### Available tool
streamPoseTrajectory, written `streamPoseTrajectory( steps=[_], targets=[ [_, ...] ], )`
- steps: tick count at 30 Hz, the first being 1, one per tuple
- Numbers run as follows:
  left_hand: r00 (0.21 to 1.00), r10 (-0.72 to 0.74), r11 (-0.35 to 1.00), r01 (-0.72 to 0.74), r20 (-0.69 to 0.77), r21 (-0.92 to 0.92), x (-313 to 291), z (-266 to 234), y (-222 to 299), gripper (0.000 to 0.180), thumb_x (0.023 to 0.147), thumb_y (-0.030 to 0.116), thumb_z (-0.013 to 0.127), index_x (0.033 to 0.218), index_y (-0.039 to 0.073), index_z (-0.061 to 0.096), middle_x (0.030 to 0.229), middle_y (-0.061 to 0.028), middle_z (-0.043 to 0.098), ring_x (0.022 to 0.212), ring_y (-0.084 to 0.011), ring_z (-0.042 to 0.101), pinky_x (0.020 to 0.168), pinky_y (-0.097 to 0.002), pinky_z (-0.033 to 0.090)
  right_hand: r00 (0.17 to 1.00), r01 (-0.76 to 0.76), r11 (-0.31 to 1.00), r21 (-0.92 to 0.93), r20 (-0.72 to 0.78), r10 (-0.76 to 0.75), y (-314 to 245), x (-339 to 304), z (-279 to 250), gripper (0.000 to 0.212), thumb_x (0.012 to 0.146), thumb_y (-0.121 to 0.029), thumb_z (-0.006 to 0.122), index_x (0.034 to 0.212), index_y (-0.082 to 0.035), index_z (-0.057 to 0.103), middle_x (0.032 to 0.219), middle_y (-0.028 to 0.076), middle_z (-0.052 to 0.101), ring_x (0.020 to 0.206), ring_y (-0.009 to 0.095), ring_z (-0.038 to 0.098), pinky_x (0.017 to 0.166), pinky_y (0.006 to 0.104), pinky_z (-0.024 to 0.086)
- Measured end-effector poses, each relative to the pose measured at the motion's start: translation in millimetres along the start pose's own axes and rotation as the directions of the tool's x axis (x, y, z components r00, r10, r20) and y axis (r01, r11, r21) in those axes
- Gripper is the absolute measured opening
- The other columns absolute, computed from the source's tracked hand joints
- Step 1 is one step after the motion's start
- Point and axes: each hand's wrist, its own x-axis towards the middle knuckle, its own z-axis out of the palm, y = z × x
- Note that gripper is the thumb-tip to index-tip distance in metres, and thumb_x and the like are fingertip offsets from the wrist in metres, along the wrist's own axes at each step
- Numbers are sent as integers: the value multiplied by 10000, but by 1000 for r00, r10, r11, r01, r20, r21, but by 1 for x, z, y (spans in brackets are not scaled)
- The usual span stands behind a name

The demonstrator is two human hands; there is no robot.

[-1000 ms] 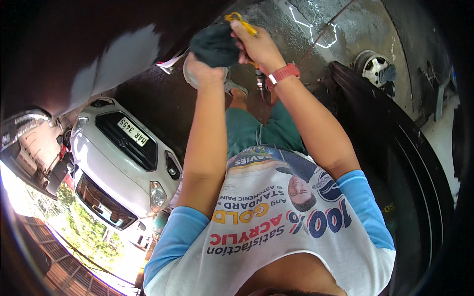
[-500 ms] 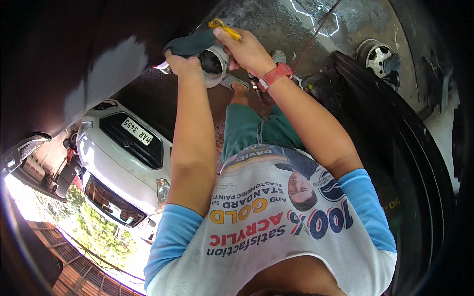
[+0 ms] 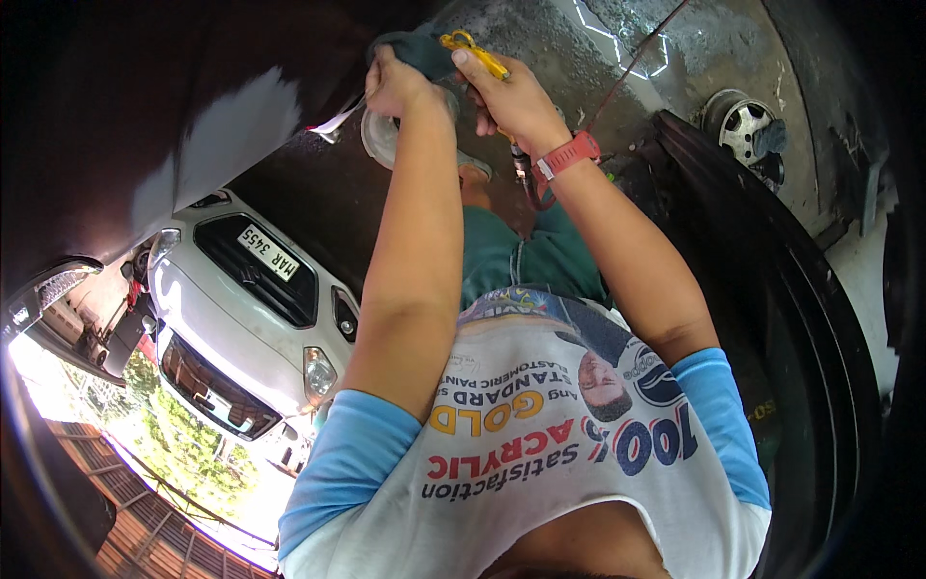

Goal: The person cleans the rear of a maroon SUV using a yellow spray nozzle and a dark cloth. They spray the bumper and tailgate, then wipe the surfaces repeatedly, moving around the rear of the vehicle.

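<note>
left hand grips dark cloth | right hand holds yellow tool, probably scissors

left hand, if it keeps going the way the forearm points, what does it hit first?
Likely the dark cloth already under the left hand, with the round sander disc right beside; past that, the wet concrete floor. Depth is unclear.

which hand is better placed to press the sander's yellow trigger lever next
Probably the right hand. Its fingers already lie along the yellow lever on top of the tool, the red wristband just behind. The left hand grips the dark tool body above the round pad, steadying it.
</note>
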Motion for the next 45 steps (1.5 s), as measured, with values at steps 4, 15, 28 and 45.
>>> streamPoseTrajectory(
  steps=[4,15,28,45],
  targets=[
    [998,25,997,-29,-60,-68,22,-31,4,228,915,144,786,1030,-51,762,975,-142,776,796,-270,746,727,-399,642,999,-25,999,-22,25,26,4,-1,4,564,1053,-567,696,1029,-4,683,702,-12,555,465,114,588,440,272,469],
    [993,-16,1000,19,-117,24,44,-68,33,238,934,152,751,1063,-48,744,1039,-152,767,862,-313,777,757,-415,673,985,5,994,-114,169,15,17,9,35,594,1038,-579,705,993,12,684,694,9,583,451,122,581,446,282,480],
    [980,-192,981,191,58,30,4,-34,31,408,964,330,695,1113,-49,715,1050,-192,728,887,-367,757,776,-527,655,988,13,994,-105,157,3,5,29,50,586,1059,-544,696,996,39,694,697,23,592,445,126,572,442,292,482],
    [997,77,997,-77,19,28,47,-36,-50,206,877,66,824,1016,-80,779,993,-128,800,869,-221,739,827,-359,601,994,-88,988,-125,46,95,6,-4,22,584,1037,-599,707,1052,-16,680,714,-16,558,473,111,581,458,271,447]
  ],
)
